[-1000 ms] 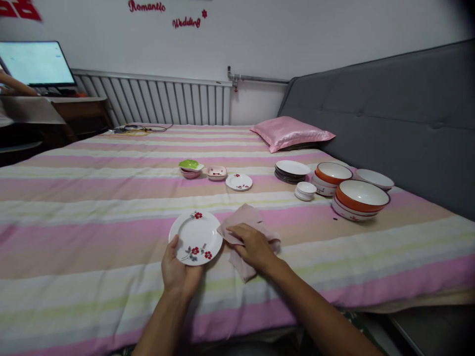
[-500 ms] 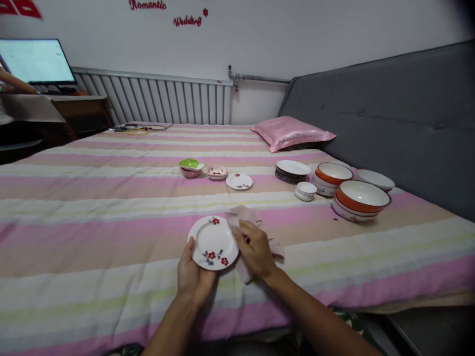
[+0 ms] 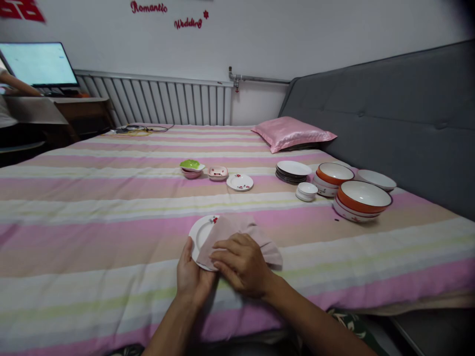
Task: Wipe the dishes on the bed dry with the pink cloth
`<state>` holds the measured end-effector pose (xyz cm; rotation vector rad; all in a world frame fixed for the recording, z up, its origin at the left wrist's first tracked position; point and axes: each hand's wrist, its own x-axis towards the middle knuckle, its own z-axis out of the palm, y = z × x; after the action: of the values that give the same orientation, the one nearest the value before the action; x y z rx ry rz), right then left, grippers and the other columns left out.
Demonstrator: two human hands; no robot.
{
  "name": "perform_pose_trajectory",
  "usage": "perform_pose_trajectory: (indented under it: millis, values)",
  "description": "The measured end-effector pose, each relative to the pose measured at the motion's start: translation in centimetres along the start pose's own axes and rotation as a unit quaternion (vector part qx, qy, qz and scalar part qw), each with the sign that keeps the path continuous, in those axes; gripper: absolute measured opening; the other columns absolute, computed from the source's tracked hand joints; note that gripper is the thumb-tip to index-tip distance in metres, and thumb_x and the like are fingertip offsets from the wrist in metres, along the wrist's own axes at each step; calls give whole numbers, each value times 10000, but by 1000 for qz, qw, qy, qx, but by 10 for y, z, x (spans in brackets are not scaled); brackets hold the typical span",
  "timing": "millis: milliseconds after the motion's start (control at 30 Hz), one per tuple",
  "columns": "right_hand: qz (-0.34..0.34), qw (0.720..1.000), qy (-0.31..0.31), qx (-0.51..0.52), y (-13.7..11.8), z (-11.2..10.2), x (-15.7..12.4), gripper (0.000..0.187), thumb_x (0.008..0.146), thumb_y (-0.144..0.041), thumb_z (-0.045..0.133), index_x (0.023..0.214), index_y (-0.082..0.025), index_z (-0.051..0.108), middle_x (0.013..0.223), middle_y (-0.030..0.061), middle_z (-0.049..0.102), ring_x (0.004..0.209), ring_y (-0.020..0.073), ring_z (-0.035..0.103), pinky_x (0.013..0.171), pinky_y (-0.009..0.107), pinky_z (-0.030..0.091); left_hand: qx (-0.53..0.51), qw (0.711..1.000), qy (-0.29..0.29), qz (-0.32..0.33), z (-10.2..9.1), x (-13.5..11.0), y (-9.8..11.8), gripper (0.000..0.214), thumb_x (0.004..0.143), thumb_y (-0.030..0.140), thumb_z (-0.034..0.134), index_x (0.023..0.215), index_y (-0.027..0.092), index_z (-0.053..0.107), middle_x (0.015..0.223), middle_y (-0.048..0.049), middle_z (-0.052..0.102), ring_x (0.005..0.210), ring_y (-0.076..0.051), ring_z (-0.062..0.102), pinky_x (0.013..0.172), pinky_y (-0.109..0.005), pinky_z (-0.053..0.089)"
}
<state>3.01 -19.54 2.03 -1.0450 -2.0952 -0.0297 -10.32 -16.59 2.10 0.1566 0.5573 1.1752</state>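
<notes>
My left hand grips the near rim of a small white plate with red flowers, held just above the striped bedcover. My right hand is closed on a pale pink cloth and presses it onto the plate's face. The cloth covers most of the plate; only its left rim and one flower at the top show.
Farther back on the bed sit a green leaf dish, a pink dish and a flowered saucer. At right are a plate stack, small white dishes, orange-rimmed bowls and a pink pillow. Another person's arm is by a monitor at far left.
My right hand picked the cloth up off the bed and brought it left onto the plate. My left hand moved the plate slightly right, toward the middle.
</notes>
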Motion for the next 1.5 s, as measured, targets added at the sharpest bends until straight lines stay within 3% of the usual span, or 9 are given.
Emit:
perform_pose_trajectory:
  millis: [67, 167, 267, 400, 533, 733, 1000, 1233, 1500]
  values:
    - [-20, 999, -37, -11, -1, 3, -1, 295, 915, -331, 428, 1129, -229, 604, 1210, 6, 606, 1105, 195, 505, 959, 374, 375, 0, 1000, 9, -3, 0, 0, 2, 532, 911, 323, 348, 1320, -15, 383, 870, -184, 697, 777, -250, 690, 783, -385, 544]
    - [-34, 990, -133, -11, -4, 10, -4, 473, 942, -413, 348, 1361, -197, 379, 1418, 32, 405, 1324, 194, 303, 1085, 383, 259, 2, 1000, 24, -13, 1, -2, 6, 546, 906, 332, 367, 1329, -12, 372, 882, -185, 696, 838, -261, 683, 850, -408, 516]
    - [-28, 982, -188, -6, -6, 14, -6, 610, 930, -503, 309, 1433, -171, 214, 1490, 56, 253, 1378, 195, 182, 1123, 384, 197, -7, 1000, 23, -2, 4, -5, 9, 521, 906, 317, 368, 1326, 10, 390, 904, -180, 697, 871, -265, 678, 898, -429, 487]
    - [-22, 979, -201, -14, -4, 15, -6, 652, 924, -533, 278, 1449, -170, 146, 1512, 52, 172, 1397, 196, 93, 1137, 410, 153, -7, 1000, 24, 4, 6, -6, 7, 505, 906, 313, 370, 1315, 21, 418, 935, -177, 701, 912, -265, 669, 943, -439, 454]
    - [-16, 980, -195, -41, 2, 13, -5, 654, 925, -538, 258, 1453, -177, 124, 1519, 50, 126, 1401, 203, 46, 1137, 441, 143, 2, 1000, 16, -4, 5, -8, 0, 458, 915, 288, 359, 1270, 29, 485, 965, -173, 705, 978, -254, 648, 988, -422, 416]
    - [-9, 985, -152, -81, 10, 8, -4, 642, 923, -519, 292, 1448, -175, 159, 1520, 55, 128, 1401, 213, 47, 1135, 452, 154, -30, 996, -82, -15, -2, -6, -8, 393, 925, 263, 340, 1171, 115, 609, 1046, -127, 694, 1054, -224, 611, 1040, -382, 356]
    - [36, 986, -127, -105, 17, 6, -3, 653, 920, -527, 288, 1455, -194, 118, 1528, 48, 75, 1400, 245, -6, 1129, 493, 117, -22, 990, -131, -41, -5, -6, -9, 438, 920, 306, 356, 1293, 124, 497, 1198, -140, 606, 1173, -248, 516, 1086, -422, 265]
    - [76, 987, -97, -106, 22, 6, -4, 694, 923, -498, 306, 1458, -137, 50, 1526, 96, 48, 1401, 234, 6, 1129, 470, 167, -19, 997, -70, -25, 2, -9, -6, 484, 903, 293, 392, 1353, 114, 412, 1155, -158, 632, 1129, -282, 550, 1036, -467, 347]
    - [84, 988, -102, -79, 13, 13, -4, 718, 917, -526, 291, 1452, -90, 93, 1520, 135, 61, 1399, 249, 9, 1126, 461, 185, -21, 997, -69, 32, -1, -4, 10, 534, 878, 334, 439, 1355, 96, 404, 1130, -179, 642, 1099, -301, 572, 1022, -488, 359]
